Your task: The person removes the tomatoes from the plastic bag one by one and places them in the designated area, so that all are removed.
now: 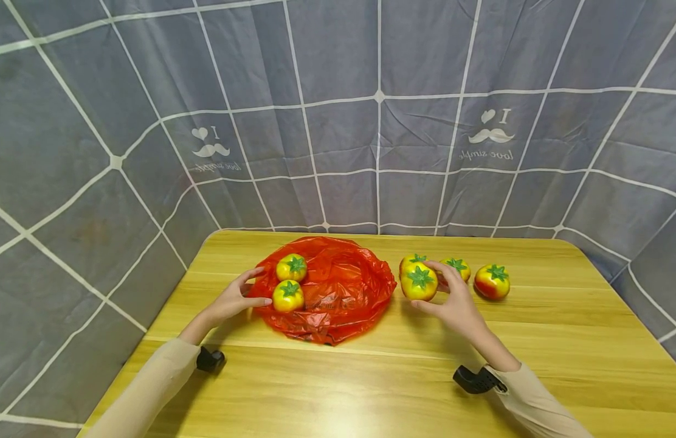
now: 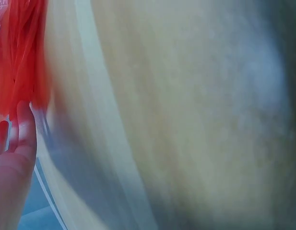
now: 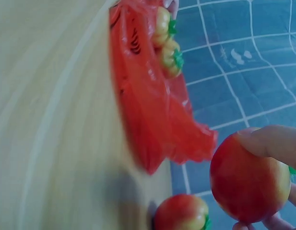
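Observation:
A red plastic bag (image 1: 346, 274) lies spread on the table, its mouth facing up. Two yellow-red tomatoes with green leafy tops, a rear tomato (image 1: 291, 267) and a front tomato (image 1: 288, 296), sit at its left side. My left hand (image 1: 235, 302) is at the bag's left edge, thumb and fingers spread apart beside these tomatoes. In the left wrist view its fingertips meet the red plastic. Right of the bag, my right hand (image 1: 451, 302) grips another tomato (image 1: 419, 281) between thumb and fingers, raised off the table in the right wrist view.
Behind the gripped tomato stands another tomato (image 1: 408, 261), partly covered. One more tomato (image 1: 459, 268) shows past the right fingers, and a further tomato (image 1: 492, 281) lies to the right. The wooden table (image 1: 338, 389) ends at a grey curtain (image 1: 338, 140) with white lines.

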Motion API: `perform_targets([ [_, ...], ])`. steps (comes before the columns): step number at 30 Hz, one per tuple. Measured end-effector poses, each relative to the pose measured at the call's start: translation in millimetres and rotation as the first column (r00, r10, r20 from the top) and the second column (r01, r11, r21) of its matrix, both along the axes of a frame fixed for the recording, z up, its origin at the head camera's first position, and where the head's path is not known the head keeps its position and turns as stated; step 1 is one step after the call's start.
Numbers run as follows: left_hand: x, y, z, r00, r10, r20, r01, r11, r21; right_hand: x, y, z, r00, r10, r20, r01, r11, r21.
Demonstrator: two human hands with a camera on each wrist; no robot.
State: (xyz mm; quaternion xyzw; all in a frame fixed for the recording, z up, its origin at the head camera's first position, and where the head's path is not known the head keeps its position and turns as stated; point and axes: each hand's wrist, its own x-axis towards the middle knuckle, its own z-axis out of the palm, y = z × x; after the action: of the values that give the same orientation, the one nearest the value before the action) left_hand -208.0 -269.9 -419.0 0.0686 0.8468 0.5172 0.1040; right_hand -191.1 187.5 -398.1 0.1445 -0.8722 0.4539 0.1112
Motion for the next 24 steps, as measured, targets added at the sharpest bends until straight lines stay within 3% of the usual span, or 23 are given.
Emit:
perform_targets([
  [11, 2.1, 1.8, -0.2, 0.999, 0.028, -0.017, -0.027, 0.999, 0.027, -2.3, 18, -19.8, 0.998, 0.017, 0.052, -0.017, 1.000, 0.018],
  [24, 2.5, -0.3, -1.7, 0.999, 0.018, -0.042, -0.014, 0.996, 0.085, -6.0, 22, -32.7, 0.993, 0.070, 0.094, -0.070, 0.998, -0.002],
])
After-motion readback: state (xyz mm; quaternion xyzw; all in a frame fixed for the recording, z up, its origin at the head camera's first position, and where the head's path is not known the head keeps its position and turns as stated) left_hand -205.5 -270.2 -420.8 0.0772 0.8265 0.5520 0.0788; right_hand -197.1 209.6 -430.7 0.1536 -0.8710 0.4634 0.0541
